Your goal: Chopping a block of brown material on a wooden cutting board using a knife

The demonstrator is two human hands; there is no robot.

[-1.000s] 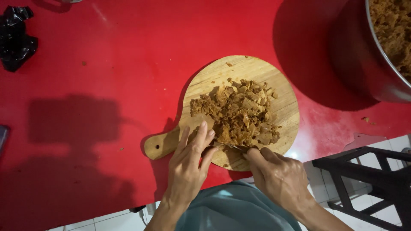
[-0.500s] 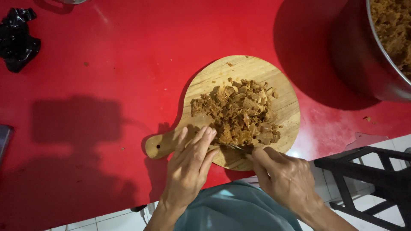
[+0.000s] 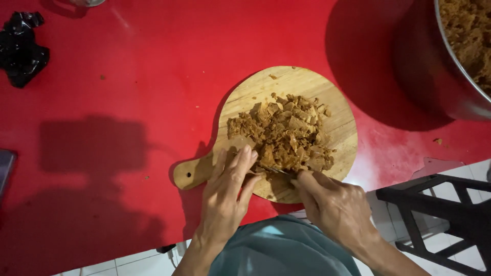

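The left hand (image 3: 227, 197), fingers flat and open, steadies the round wooden board (image 3: 337, 138) at seven o'clock; the right hand (image 3: 335, 207) grips a knife (image 3: 276, 170) against the brown chunks (image 3: 286, 133).

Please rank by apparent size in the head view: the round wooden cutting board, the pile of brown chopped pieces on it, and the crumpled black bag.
1. Wooden cutting board
2. Pile of brown chopped pieces, which covers only part of the board
3. Crumpled black bag, clearly smallest

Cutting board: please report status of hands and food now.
Left hand flat on cutting board. Right hand grips knife, blade in brown chopped pile. Nothing in the way.
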